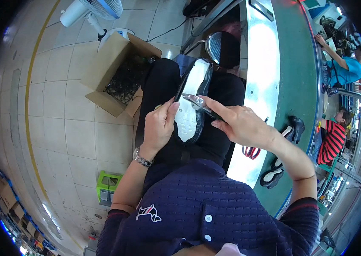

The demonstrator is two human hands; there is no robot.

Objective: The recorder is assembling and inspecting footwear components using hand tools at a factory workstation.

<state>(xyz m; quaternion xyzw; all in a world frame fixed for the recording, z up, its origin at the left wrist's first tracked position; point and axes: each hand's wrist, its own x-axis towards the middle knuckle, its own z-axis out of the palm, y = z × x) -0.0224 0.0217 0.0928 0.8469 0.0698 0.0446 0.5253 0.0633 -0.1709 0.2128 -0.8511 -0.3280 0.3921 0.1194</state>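
Observation:
A black shoe upper with a white insole (187, 123) rests bottom up across my lap, its black edge folded in around the insole. At its left side my left hand (160, 123) grips the edge, with the thumb lying near the insole. My right hand (240, 123) is closed around the dark handle of a pincers-like tool (194, 100) with a shiny metal head. That head touches or hovers just over the middle of the insole; I cannot tell which. The fingers of my right hand partly hide the handle.
Right of my legs runs a metal ledge (259, 85) beside a green conveyor belt (293, 77). Black shoes (272, 177) and red-handled scissors (251, 152) lie there. On the left stand an open carton (103, 64) of dark scraps, a fan (99, 8) and a green stool (108, 183). Two people sit beyond the belt.

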